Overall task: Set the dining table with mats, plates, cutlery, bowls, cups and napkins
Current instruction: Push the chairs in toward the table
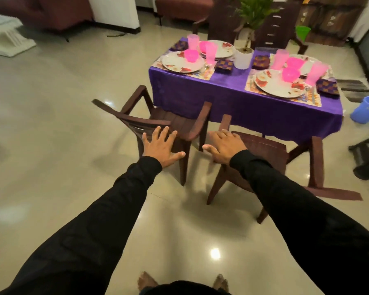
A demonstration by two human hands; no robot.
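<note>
The dining table [232, 96] wears a purple cloth and stands ahead of me. On it lie patterned mats [285, 96], floral plates [279, 85], pink bowls [291, 74], pink cups [211, 52] and dark checked napkins [328, 87]. Cutlery shows only faintly beside the plates. My left hand [161, 146] is stretched out with straight, spread fingers in front of the left brown chair [175, 122]. My right hand [224, 145] is also flat with straight fingers, over the right brown chair [271, 150]. Neither hand holds anything.
A white pot with a green plant [244, 57] stands mid-table. Dark chairs [271, 28] stand on the far side. A blue bucket [366, 109] sits on the floor at right, a green bucket [302, 33] farther back. Sofas line the back wall; glossy tile floor lies at left.
</note>
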